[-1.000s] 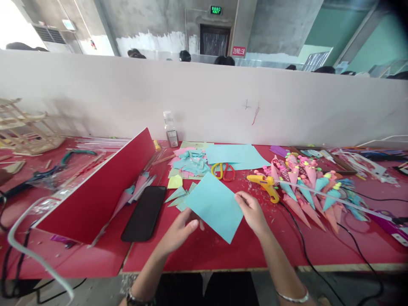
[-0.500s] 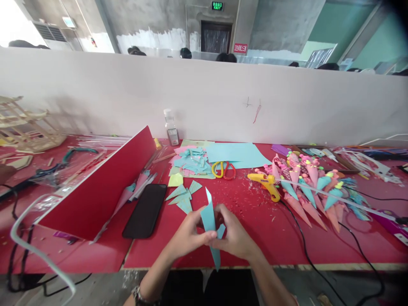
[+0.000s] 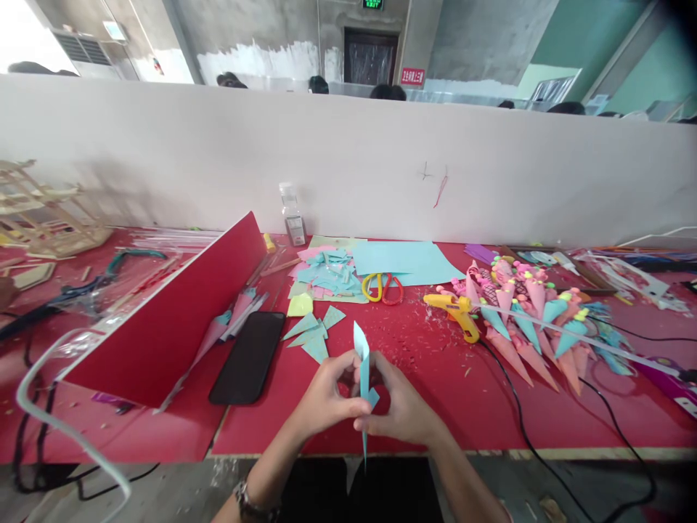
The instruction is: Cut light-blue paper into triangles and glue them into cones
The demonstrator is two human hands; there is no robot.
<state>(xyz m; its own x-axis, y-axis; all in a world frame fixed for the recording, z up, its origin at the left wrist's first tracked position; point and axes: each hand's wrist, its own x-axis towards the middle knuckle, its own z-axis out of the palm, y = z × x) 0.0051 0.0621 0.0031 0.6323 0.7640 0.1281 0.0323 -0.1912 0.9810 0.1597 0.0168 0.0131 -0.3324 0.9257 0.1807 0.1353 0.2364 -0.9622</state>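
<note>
A folded light blue paper (image 3: 364, 363) stands nearly upright between my hands, over the front edge of the red table. My left hand (image 3: 332, 392) pinches it from the left with thumb and fingers. From the right, my right hand (image 3: 397, 399) grips the same paper, thumb low near the other thumb. Beyond my left hand, several pale blue paper triangles (image 3: 313, 338) lie by a yellow paper square (image 3: 300, 305). Farther back are scissors (image 3: 392, 289) with yellow and red handles, touching a big blue sheet (image 3: 408, 263).
A black phone (image 3: 247, 357) lies left, beside a standing red board (image 3: 179, 312). To the right are a yellow glue gun (image 3: 457, 312) with a cable and a pile of pink and blue cones (image 3: 536, 298). A bottle (image 3: 294, 218) stands by the white partition (image 3: 218, 160).
The blue paper has turned from showing its broad face to nearly edge-on. My fingers have shifted slightly around it, and the view has tilted a little.
</note>
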